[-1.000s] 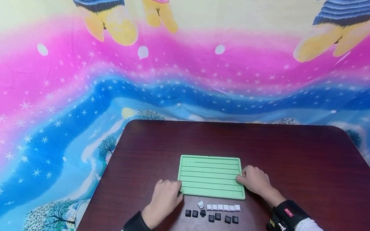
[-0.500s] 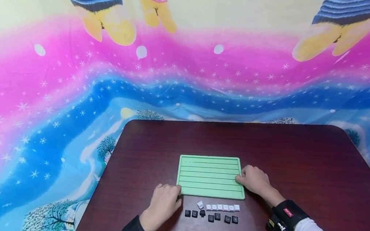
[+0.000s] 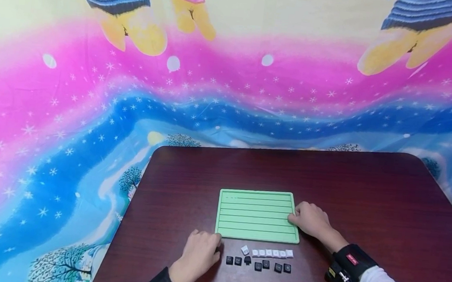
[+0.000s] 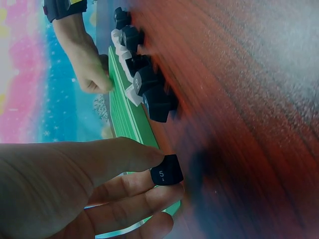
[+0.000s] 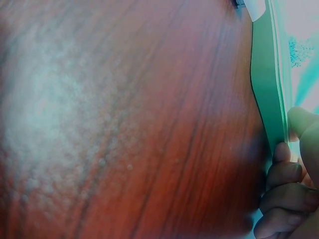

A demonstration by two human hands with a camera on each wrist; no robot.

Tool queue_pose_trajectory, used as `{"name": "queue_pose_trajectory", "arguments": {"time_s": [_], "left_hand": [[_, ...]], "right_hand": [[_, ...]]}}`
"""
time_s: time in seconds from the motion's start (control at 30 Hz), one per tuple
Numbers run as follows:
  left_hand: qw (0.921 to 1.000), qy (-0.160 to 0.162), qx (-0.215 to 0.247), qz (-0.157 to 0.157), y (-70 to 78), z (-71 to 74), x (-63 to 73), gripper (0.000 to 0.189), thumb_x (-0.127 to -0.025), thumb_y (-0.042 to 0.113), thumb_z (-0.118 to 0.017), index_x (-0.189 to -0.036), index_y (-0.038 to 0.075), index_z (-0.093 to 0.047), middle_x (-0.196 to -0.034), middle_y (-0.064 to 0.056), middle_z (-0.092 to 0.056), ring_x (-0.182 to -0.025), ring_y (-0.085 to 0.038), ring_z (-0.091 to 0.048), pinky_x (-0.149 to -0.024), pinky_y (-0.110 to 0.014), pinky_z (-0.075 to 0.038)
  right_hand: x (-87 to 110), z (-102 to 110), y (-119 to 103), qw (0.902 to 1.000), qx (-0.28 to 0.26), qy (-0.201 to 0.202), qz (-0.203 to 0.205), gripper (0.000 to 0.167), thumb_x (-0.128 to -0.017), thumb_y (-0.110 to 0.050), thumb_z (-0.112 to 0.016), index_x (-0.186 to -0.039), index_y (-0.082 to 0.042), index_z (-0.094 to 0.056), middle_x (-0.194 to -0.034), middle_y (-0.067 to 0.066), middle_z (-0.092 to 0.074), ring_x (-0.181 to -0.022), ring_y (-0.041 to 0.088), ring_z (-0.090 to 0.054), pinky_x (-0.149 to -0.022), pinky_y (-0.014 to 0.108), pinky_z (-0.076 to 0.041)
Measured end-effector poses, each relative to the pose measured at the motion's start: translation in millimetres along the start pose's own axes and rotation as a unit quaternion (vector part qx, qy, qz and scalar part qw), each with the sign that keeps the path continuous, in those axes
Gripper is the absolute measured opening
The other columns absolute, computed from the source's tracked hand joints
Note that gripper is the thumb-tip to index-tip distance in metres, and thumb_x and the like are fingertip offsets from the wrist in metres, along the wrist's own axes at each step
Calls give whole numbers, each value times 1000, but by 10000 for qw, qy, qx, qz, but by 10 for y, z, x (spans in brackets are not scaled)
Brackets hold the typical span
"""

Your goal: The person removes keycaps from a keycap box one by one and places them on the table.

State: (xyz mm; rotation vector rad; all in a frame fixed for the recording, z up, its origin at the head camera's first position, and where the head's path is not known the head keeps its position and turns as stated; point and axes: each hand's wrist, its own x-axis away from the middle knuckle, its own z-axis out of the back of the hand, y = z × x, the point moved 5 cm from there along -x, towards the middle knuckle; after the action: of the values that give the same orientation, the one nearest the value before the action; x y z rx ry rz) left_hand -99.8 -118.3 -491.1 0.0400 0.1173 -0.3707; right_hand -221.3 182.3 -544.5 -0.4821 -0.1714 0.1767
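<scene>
Between its thumb and fingers, my left hand [image 3: 199,251] pinches a black keycap [image 4: 167,170] marked with a 5, plain in the left wrist view and hidden in the head view. It is just off the near left corner of a light green grooved board [image 3: 257,214]. With thumb on top and curled fingers against the side, my right hand [image 3: 313,219] grips the board's right edge. In front of the board lie a row of white keycaps [image 3: 269,253] and a looser row of black keycaps [image 3: 266,264].
All of this rests on a dark red-brown wooden table [image 3: 366,193] with rounded far corners. Behind the table hangs a colourful printed cloth [image 3: 223,82]. One white keycap [image 3: 245,250] sits turned at the left end of its row.
My left hand has drawn back toward the table's near side, with the black keycap in its pinch. The right hand and the board have kept their places.
</scene>
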Motion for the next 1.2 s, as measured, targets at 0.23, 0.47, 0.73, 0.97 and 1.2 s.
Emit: {"name": "queue_pose_trajectory", "arguments": {"time_s": [0.23, 0.47, 0.73, 0.97, 1.2], "left_hand": [[9999, -117, -3, -65, 27, -40, 25, 28, -66, 21, -86, -67, 21, -58, -57, 8, -61, -51, -12, -54, -56, -26, -29], [9996, -266, -33, -65, 35, -59, 35, 26, -67, 25, -89, -71, 21, -64, -62, 7, -65, -53, -12, -57, -56, -25, -30], [9995, -313, -22, -16, 39, -30, 27, 30, -67, 30, -90, -70, 21, -62, -59, 8, -63, -53, -12, -56, -56, -26, -29], [9996, -204, 146, 108, 10, 54, 28, 33, -72, 43, -87, -72, 22, -62, -60, 10, -61, -53, -9, -51, -58, -26, -32], [9987, 34, 428, 289, -42, 93, -37, 29, -81, 42, -80, -74, 19, -63, -59, 11, -56, -50, -7, -45, -55, -24, -26]], "right_hand": [[-8, 3, -9, 10000, -21, -37, -4, 47, -86, -27, -66, -53, -21, -34, -52, -9, -24, -48, 9, -22, -47, 24, -16], [-12, -16, -11, 9999, -66, -92, 13, 46, -87, -28, -65, -53, -21, -34, -52, -9, -24, -48, 10, -22, -47, 24, -15], [-32, -8, 7, 9998, -146, -134, 63, 47, -88, -28, -65, -53, -21, -34, -52, -10, -23, -47, 9, -22, -48, 24, -15], [11, 7, 6, 9996, -231, -128, 56, 48, -89, -27, -65, -53, -20, -33, -52, -9, -23, -47, 10, -22, -48, 24, -14], [26, 33, -9, 9997, -249, 5, 20, 48, -89, -26, -65, -53, -21, -34, -52, -9, -24, -48, 9, -22, -48, 24, -15]]}}
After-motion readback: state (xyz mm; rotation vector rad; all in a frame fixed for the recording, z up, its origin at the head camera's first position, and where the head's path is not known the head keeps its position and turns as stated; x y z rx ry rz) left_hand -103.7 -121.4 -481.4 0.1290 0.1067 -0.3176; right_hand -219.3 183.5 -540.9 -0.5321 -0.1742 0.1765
